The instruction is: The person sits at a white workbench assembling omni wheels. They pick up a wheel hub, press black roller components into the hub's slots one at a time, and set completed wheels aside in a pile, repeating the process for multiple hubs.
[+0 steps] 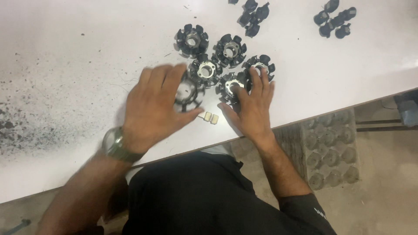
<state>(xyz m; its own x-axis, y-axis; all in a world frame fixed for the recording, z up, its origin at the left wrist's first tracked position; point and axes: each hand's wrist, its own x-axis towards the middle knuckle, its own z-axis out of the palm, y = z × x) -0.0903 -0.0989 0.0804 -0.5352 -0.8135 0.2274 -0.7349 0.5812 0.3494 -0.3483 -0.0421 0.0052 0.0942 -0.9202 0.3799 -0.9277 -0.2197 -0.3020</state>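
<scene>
Covering stator cores (207,69) (black, toothed) — both hands (152,106) flat on cluster.

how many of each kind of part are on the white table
Black toothed stator rings: 6, one under the left hand, two touched by the right hand
Small black pieces in clusters: too bunched to count
Small tan pads: 2
Total countable: 8

Wristwatch (114,143), black short-sleeved shirt (204,196)

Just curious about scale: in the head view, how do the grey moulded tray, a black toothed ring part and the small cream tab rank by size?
1. Grey moulded tray, though it sits lower, farther away
2. Black toothed ring part
3. Small cream tab
</scene>
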